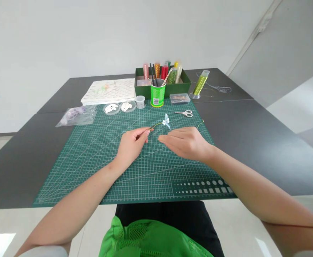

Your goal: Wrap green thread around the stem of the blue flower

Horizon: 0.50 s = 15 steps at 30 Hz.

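My left hand [132, 143] is closed in a pinch on the thin stem of a small artificial flower [166, 121] with pale blue-white petals. The flower points to the right, above the cutting mat. A short dark stretch shows on the stem beside my fingertips. Just right of the flower, my right hand [184, 142] is turned back up with its fingers pressed together. What its fingertips hold, if anything, is hidden. Behind that hand a thin green strand [200, 123] sticks out; I cannot tell whether it is held. Small scissors [184, 113] lie beyond the right hand.
The green cutting mat [92, 167] covers the dark table [239, 128]. Across the back stand a green cup [157, 95] with sticks, a green box [184, 88] of thread spools, a yellow-green spool [200, 85], a clear case [180, 99], petal dishes [112, 108], a white board [92, 98] and a plastic bag [77, 116].
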Each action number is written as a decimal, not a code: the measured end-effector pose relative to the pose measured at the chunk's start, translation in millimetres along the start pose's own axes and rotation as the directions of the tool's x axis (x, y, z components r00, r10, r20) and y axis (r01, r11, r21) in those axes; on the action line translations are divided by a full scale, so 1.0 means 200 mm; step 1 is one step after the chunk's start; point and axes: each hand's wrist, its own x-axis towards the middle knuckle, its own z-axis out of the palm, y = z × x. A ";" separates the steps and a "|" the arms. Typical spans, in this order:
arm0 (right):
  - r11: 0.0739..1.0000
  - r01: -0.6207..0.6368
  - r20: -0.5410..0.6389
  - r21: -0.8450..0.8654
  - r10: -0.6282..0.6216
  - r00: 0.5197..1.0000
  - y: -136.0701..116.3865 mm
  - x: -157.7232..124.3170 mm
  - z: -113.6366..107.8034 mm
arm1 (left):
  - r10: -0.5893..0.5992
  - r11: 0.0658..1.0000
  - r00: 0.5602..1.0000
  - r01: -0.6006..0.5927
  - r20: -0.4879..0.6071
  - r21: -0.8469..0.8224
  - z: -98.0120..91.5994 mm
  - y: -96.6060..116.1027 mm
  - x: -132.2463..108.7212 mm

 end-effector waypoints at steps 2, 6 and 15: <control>0.998 0.048 -0.029 -0.034 -0.049 0.998 -0.01 0.02 -0.02 | 0.025 0.996 0.998 -0.030 0.064 0.078 0.01 0.00 -0.01; 0.997 0.055 -0.046 -0.052 -0.058 0.997 -0.01 0.03 -0.05 | 0.125 0.967 0.957 -0.177 0.263 0.184 0.02 0.01 -0.04; 0.962 -0.231 0.065 0.145 0.224 0.972 0.12 -0.02 -0.03 | 0.237 0.934 0.883 -0.322 0.405 0.154 0.04 0.06 -0.09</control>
